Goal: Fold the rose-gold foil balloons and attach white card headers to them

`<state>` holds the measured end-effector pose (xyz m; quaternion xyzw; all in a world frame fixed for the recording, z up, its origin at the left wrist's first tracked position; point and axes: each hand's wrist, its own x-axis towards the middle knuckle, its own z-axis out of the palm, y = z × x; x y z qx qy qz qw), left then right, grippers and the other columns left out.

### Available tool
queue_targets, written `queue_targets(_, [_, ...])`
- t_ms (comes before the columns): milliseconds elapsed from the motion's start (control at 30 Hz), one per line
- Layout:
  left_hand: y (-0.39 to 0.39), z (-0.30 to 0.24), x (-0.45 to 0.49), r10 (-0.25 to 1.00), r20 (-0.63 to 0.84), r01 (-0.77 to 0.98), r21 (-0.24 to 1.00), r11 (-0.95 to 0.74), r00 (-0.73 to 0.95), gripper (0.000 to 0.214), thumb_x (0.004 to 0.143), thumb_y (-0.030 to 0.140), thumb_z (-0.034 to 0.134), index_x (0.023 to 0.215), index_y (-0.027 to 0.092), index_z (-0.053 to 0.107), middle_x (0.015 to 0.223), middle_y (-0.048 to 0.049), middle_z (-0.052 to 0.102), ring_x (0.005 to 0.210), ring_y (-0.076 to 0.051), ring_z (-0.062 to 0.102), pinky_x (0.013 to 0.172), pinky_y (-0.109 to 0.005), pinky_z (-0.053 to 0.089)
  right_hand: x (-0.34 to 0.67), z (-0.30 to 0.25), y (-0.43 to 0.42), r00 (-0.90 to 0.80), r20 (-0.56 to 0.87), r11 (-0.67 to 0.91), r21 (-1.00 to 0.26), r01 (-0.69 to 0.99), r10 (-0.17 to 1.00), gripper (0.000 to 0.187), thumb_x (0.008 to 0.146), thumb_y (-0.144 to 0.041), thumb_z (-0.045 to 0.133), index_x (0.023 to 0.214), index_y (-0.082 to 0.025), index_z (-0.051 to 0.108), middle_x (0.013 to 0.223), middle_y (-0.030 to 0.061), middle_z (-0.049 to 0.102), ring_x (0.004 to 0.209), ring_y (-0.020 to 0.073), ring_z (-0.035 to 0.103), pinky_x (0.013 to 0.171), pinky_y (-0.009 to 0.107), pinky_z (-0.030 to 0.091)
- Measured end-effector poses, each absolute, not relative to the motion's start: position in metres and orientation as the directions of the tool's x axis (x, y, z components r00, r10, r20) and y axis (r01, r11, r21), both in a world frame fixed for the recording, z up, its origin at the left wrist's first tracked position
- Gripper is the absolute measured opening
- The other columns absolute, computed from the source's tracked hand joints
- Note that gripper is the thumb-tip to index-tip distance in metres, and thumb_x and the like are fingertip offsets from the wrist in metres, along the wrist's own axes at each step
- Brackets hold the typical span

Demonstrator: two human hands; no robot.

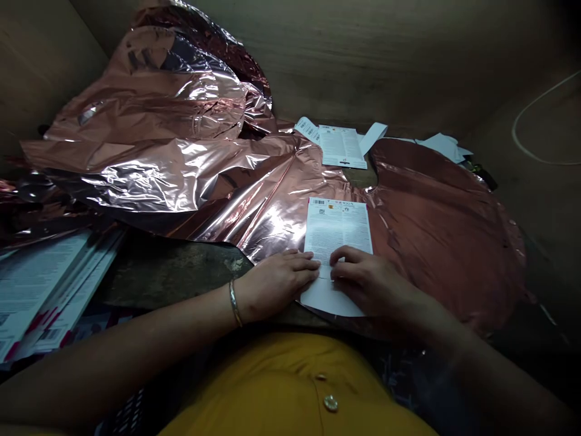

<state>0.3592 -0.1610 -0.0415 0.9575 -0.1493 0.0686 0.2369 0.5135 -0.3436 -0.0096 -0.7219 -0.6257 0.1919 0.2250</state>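
Note:
A white printed card (336, 233) with a barcode at its top lies on a flat rose-gold foil balloon (436, 224) in front of me. My left hand (275, 283), with a bangle on the wrist, presses flat on the card's lower left edge, fingers stretched out together. My right hand (365, 280) rests on the card's lower right, fingers curled down onto the paper. The fingertips of both hands nearly meet at the card's middle.
More crumpled rose-gold foil (172, 121) is heaped at the back left. Other white printed cards (341, 145) lie at the back, with paper scraps (442, 145) to the right. A stack of printed cards (40, 290) sits at the left. Wooden walls surround the surface.

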Motion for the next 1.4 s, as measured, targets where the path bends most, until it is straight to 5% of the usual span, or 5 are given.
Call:
queue_targets(167, [-0.158,-0.037,0.358,-0.26,0.167,-0.309,0.464,-0.83,0.951,0.029,0.098,0.024,0.047,0.122,0.014,0.061,0.132,-0.0079,0.06,0.127,-0.022,0.051,0.11,-0.041,0.038,0.519,0.012,-0.428,0.119,-0.279,-0.283,-0.675,0.682,0.953,0.016,0.093,-0.031,0.055,0.086,-0.023,0.067,0.075,0.001,0.067,0.063,0.0149,0.064,0.053,0.023,0.053])
queue_targets(367, [-0.157,-0.026,0.364,-0.307,0.127,-0.33,0.443,-0.833,0.943,0.06,0.078,0.054,0.07,0.12,0.013,0.061,0.128,-0.0133,0.061,0.126,-0.031,0.05,0.111,-0.05,0.032,0.505,0.014,-0.474,0.453,0.02,-0.393,-0.464,0.794,0.892,0.021,0.089,-0.033,0.058,0.109,-0.028,0.064,0.116,0.0065,0.067,0.099,0.026,0.067,0.079,0.038,0.06])
queue_targets(567, [-0.161,-0.028,0.367,-0.337,0.178,-0.381,0.379,-0.844,0.924,0.064,0.074,0.058,0.071,0.115,0.008,0.063,0.124,-0.0173,0.062,0.122,-0.031,0.054,0.108,-0.045,0.038,0.473,-0.017,-0.403,0.574,0.079,-0.503,-0.396,0.768,0.815,0.081,0.075,-0.03,0.072,0.145,-0.02,0.031,0.144,0.0169,0.042,0.129,0.0347,0.045,0.101,0.057,0.045])
queue_targets(1133, [-0.174,-0.03,0.358,-0.25,0.272,-0.336,0.343,-0.877,0.929,0.057,0.08,0.056,0.065,0.114,0.01,0.059,0.121,-0.0165,0.061,0.115,-0.031,0.055,0.099,-0.044,0.047,0.467,-0.045,-0.417,0.389,0.296,-0.314,-0.271,0.91,0.872,0.036,0.09,-0.009,0.049,0.123,-0.016,0.062,0.136,0.0116,0.055,0.111,0.0295,0.049,0.091,0.049,0.052])
queue_targets(1400, [-0.201,-0.034,0.356,-0.33,0.269,-0.405,0.302,-0.863,0.905,0.022,0.096,0.02,0.045,0.103,0.01,0.063,0.095,-0.0092,0.065,0.094,-0.022,0.058,0.085,-0.035,0.052,0.466,-0.043,-0.42,0.389,0.285,-0.329,-0.235,0.915,0.876,0.036,0.088,-0.013,0.052,0.122,-0.011,0.061,0.132,0.0139,0.056,0.12,0.0325,0.043,0.097,0.052,0.045])
